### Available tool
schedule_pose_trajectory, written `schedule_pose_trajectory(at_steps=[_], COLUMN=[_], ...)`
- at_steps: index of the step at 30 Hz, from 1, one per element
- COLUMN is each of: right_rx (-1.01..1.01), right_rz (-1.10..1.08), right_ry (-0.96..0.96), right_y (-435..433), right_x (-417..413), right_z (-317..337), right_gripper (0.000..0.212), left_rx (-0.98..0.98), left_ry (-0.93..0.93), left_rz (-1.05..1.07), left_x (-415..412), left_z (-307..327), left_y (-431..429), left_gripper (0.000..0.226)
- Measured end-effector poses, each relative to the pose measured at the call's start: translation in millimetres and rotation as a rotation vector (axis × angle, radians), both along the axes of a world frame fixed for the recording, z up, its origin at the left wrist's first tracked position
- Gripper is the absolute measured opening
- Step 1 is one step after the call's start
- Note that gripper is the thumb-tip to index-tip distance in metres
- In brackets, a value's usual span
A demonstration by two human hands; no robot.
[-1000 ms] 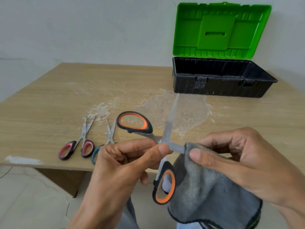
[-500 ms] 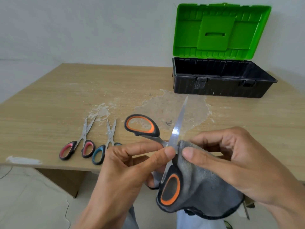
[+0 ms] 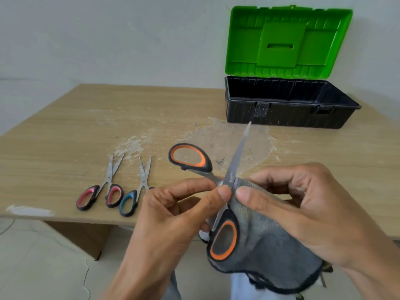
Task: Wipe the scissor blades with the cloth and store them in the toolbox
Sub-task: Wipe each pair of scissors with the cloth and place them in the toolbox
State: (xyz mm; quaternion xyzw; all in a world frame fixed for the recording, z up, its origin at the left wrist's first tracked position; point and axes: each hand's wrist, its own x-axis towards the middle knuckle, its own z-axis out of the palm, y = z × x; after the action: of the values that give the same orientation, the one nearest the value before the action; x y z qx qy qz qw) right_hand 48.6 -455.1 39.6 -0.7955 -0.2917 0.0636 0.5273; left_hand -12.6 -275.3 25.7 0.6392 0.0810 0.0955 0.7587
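Orange-and-black scissors [image 3: 234,161] are spread wide open in front of me, above the table's near edge. My left hand [image 3: 173,215] pinches them at the pivot between thumb and forefinger. One blade points up and away toward the toolbox; the other blade is hidden inside a grey cloth [image 3: 266,245]. My right hand [image 3: 303,208] pinches that cloth around the hidden blade, right beside the pivot. The black toolbox [image 3: 287,118] stands at the back right with its green lid [image 3: 287,40] upright; what I see of its inside is empty.
Two smaller scissors lie on the wooden table [image 3: 65,135] at the left: a pink-handled pair [image 3: 101,191] and a blue-handled pair [image 3: 136,191], partly behind my left hand. White, scuffed patches mark the tabletop's middle. Pale floor shows below the near edge.
The cloth has slid along the covered blade up to the pivot, so my right hand now meets my left. The free blade has swung rightward, toward the toolbox.
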Motion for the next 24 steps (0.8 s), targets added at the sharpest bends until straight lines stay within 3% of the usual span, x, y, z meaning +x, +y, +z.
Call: schedule_pose_trajectory(at_steps=[6,14,17,24], right_rx=[-0.004,0.012,0.006,-0.013], right_rz=[0.018,0.006,-0.003,-0.017], right_ry=[0.026,0.102,0.095,0.122], right_y=[-3.4,-8.1,-7.1,-13.3], right_x=[5.2,6.2,6.3,9.0], right_z=[0.2,0.6,1.2,1.2], right_gripper=[0.017,0.019,0.018,0.021], left_rx=[0.003,-0.038,-0.06,-0.12], left_ry=[0.065,0.072,0.066,0.083], left_rz=[-0.071,-0.144,-0.071,0.018], left_x=[-0.8,0.3,1.7,0.2], left_z=[-5.1,-5.2,-4.9,2.7], left_y=[-0.1,2.7,-1.9,3.7], left_gripper=[0.035,0.02,0.028,0.017])
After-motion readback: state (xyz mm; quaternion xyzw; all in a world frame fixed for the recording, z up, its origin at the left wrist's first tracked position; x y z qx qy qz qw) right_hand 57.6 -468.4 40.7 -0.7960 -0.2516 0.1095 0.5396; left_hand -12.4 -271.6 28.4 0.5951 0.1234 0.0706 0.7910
